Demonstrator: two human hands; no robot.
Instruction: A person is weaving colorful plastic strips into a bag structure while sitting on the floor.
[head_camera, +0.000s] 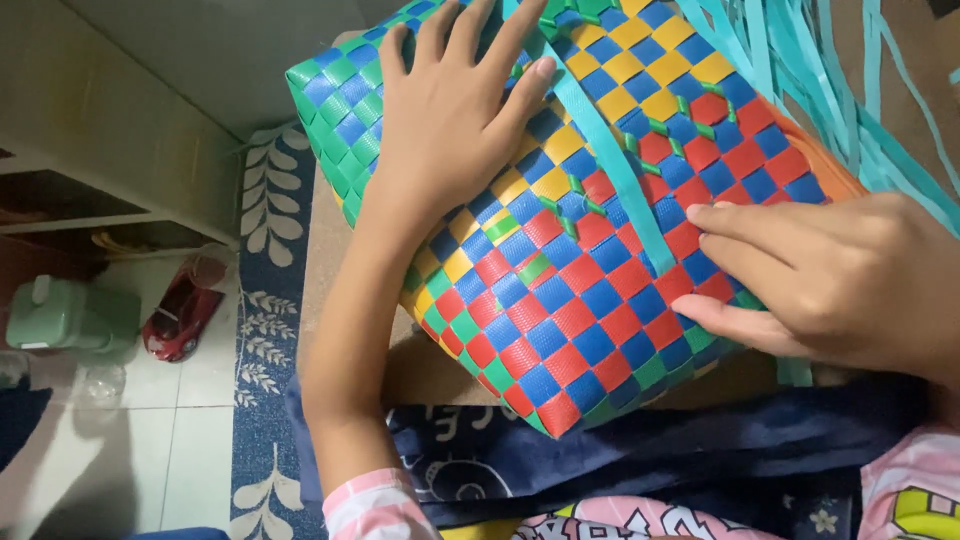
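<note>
The woven basket (600, 240) is filling most of what I am looking down on; it is lying on its side across my lap and the brown board under it, its long axis running from the far left, where the green corner is, down to the near right, where the red and blue checks are; the wall facing me is made of flat plastic strips in green, blue, yellow and red.

My left hand (450, 110) is lying flat and spread wide on the far-left part of that wall, fingers pointing away from me and to the right, holding nothing, only pressing the weave down; my right hand (850, 280) is resting on the near-right end, fingers pointing left and drawn close together, their tips pushing at the weave beside a strip; whether they are pinching it I cannot tell.

The teal strip (610, 150) is running over the wall between my two hands, from the far middle down towards my right fingertips; so it is lying left of my right hand and right of my left, and its lower end is nearer the right; loose teal strips (860, 110) are trailing off on the far right, beyond my right hand.
</note>
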